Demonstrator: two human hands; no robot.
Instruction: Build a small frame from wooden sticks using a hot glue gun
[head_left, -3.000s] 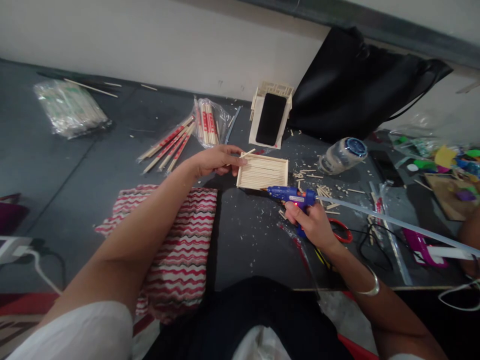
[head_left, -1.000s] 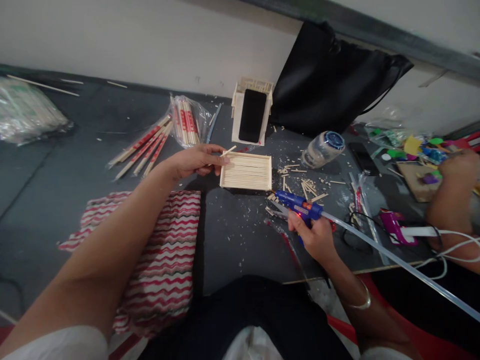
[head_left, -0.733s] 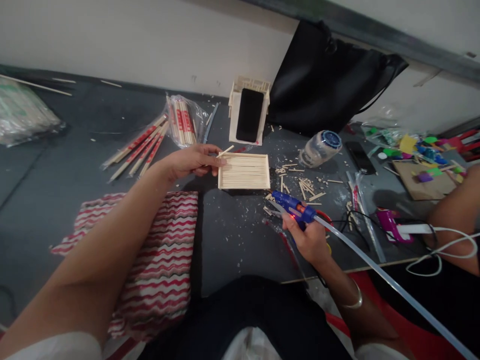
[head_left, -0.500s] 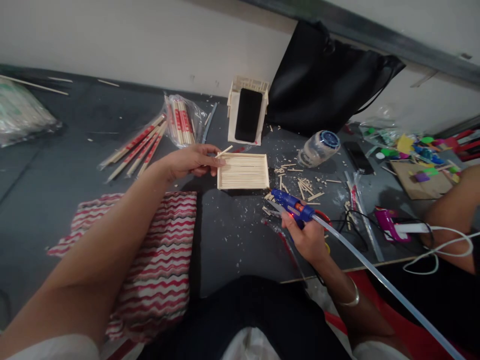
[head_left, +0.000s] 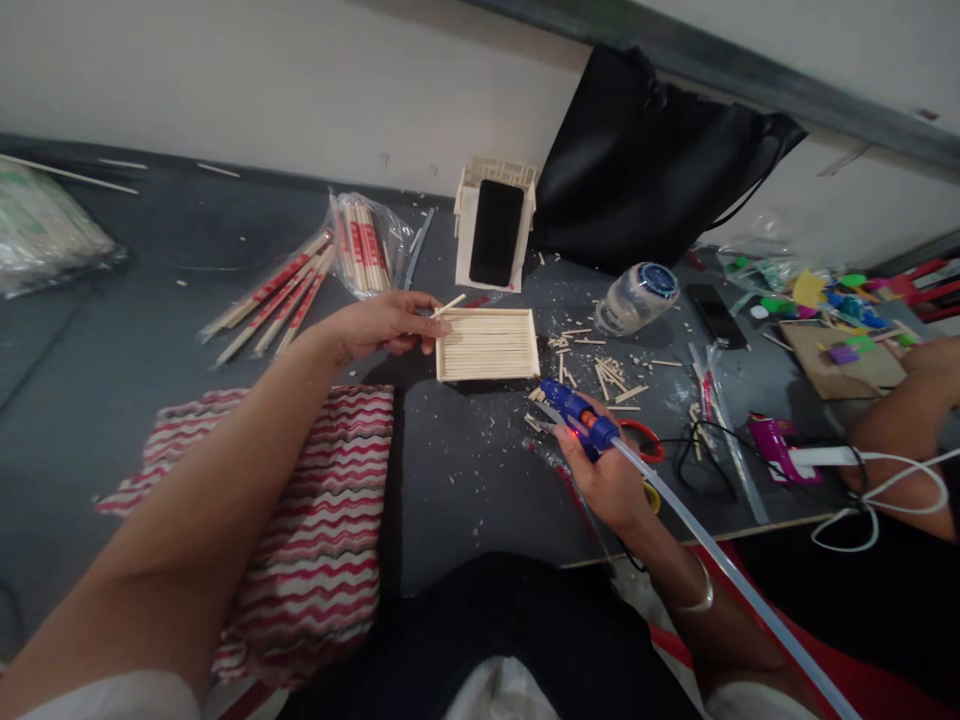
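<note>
Shallow rectangular pale wooden-stick tray (head_left: pixel 487 345) at mid-desk (head_left: pixel 457 510), left end gripped in left hand's (head_left: pixel 390 322) fingers, short pale stick (head_left: pixel 451 306) pinched there too. Right hand's (head_left: pixel 611 485) fingers wrapped around blue plastic glue gun (head_left: pixel 561 402), nozzle at tray's near right corner; contact unclear. Cut wooden bits (head_left: pixel 613 378) right, red-white wavy-striped cloth (head_left: pixel 330 510) near left, black phone (head_left: pixel 497 232) behind.

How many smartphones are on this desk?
2: a black smartphone resting on the small stick-built stand, and a second smartphone lying to the right of the clear jar. More could be hidden under the striped cloth.
</note>
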